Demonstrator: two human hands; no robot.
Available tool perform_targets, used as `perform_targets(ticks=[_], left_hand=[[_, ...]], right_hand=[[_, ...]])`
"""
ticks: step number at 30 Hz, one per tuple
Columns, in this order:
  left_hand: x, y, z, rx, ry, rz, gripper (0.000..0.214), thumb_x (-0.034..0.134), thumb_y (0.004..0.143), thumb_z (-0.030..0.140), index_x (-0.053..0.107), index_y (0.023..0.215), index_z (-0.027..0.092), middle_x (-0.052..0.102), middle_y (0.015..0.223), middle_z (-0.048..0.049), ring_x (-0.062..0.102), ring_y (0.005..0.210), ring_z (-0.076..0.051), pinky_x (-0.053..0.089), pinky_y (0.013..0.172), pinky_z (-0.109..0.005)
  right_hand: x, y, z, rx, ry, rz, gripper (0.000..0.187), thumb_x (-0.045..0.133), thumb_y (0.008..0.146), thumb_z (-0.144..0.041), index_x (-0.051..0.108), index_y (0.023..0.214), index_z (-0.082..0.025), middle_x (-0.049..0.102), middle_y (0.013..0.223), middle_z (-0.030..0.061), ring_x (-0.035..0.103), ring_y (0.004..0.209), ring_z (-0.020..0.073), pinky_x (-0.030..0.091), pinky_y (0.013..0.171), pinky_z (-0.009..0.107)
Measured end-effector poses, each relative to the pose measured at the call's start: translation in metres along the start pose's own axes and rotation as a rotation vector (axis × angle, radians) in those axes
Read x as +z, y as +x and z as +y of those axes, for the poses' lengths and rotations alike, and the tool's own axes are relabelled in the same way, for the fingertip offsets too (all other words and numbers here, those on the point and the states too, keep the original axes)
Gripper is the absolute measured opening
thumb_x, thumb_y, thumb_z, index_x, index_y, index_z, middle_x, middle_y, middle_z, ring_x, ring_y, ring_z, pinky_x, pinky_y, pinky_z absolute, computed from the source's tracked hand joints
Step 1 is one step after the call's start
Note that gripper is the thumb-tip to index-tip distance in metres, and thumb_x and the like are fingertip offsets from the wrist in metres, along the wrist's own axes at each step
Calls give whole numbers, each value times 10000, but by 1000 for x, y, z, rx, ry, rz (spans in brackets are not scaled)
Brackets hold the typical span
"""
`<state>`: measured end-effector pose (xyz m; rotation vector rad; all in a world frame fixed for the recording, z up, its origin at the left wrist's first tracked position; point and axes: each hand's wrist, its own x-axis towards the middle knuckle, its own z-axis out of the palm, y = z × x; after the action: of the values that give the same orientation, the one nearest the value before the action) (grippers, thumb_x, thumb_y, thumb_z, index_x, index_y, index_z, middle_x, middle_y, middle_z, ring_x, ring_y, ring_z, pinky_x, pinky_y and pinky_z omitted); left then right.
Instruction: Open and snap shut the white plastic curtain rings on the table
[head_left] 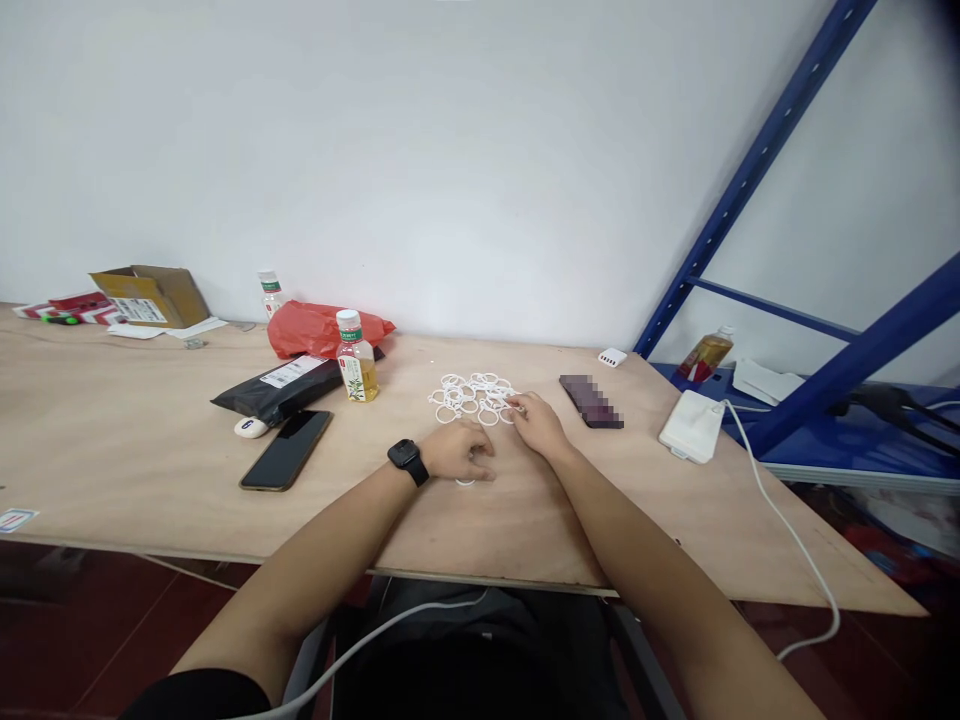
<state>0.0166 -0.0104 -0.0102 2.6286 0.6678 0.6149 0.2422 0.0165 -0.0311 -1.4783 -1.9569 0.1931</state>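
White rings (469,393), plastic by their look, lie heaped mid-worktop (525,530) between front and back edges. At the heap's right side, the right hand (540,425) bunches its fingers; whether they pinch a ring, I cannot tell. Nearer the front edge, the left hand (454,450) curls over a separate ring (466,482), thumb and forefinger apart. Picking out single rings seems the step; the next move probably calls for a fine pinch.

I get bright, even, diffuse light on the smooth pale-grey wall (450,180) and the pale wooden tabletop (172,400), where shadows fall soft-edged. The dark red tiled floor (135,640) below looks dim. My wide view stretches and blurs toward the right edge, its upper corner darkening. The thin white rings (448,414) look slightly washed out; pixel blocks hide much of the flat, dark rectangular device (591,400).
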Motion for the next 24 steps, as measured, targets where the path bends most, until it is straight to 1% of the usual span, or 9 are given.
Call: perform_targets(ticks=[4, 7, 11, 13, 15, 17, 20, 22, 24], left_hand=[[1, 1, -2, -9, -51, -59, 312, 786, 657, 430, 712, 820, 174, 672, 802, -51, 596, 762, -173, 451, 726, -273], [-4, -2, -5, -92, -158, -115, 275, 781, 654, 412, 701, 745, 165, 665, 725, -22, 576, 644, -126, 422, 610, -228], [-14, -8, -5, -238, -206, -194, 385, 774, 618, 521, 645, 586, 159, 595, 530, 21, 453, 454, -75, 305, 460, -216], [-18, -9, -3, -283, -179, -206, 464, 760, 599, 585, 604, 526, 155, 531, 451, 37, 387, 411, -62, 257, 441, -225], [-21, -8, -2, -309, -131, -213, 506, 722, 627, 623, 584, 509, 151, 494, 425, 42, 366, 408, -61, 245, 450, -229], [-21, -6, -1, -311, -63, -184, 504, 666, 699, 622, 599, 539, 149, 526, 466, 28, 399, 442, -70, 263, 476, -229], [-19, -4, -3, -271, 19, -61, 393, 620, 789, 537, 674, 703, 157, 643, 637, -5, 511, 565, -101, 322, 547, -220], [-17, -3, -5, -256, 34, -2, 319, 617, 810, 481, 698, 828, 173, 682, 733, -15, 563, 642, -119, 356, 593, -219], [-15, -3, -8, -253, 39, 9, 291, 616, 818, 455, 701, 882, 183, 691, 756, -14, 584, 669, -128, 376, 616, -222]], right_hand=[[4, -2, -9, -54, -92, -81, 348, 477, 913, -200, 625, 1222, -262, 603, 1182, 67, 604, 1024, 191, 459, 841, 285], [5, -2, -14, -101, -149, -114, 375, 472, 914, -189, 605, 1256, -269, 590, 1217, 69, 591, 1057, 202, 459, 835, 282], [4, -1, -16, -136, -178, -130, 304, 498, 914, -209, 636, 1180, -256, 615, 1199, 57, 589, 1056, 195, 451, 846, 270], [4, -2, -16, -145, -183, -139, 250, 510, 910, -209, 649, 1116, -242, 633, 1174, 49, 589, 1048, 185, 442, 860, 264], [4, -2, -17, -133, -194, -148, 209, 519, 906, -209, 651, 1067, -228, 653, 1137, 46, 589, 1034, 180, 435, 865, 262], [3, -2, -17, -113, -209, -156, 189, 517, 909, -213, 651, 1042, -226, 669, 1099, 45, 594, 1009, 178, 435, 851, 262], [3, -3, -18, -104, -223, -151, 195, 497, 920, -217, 653, 1035, -235, 678, 1079, 40, 600, 986, 179, 439, 841, 268], [3, -3, -19, -116, -224, -133, 234, 480, 926, -212, 646, 1088, -242, 662, 1130, 41, 591, 1032, 183, 438, 866, 274], [3, -3, -19, -128, -234, -123, 292, 469, 925, -205, 626, 1168, -250, 616, 1224, 49, 568, 1102, 190, 436, 894, 281]])
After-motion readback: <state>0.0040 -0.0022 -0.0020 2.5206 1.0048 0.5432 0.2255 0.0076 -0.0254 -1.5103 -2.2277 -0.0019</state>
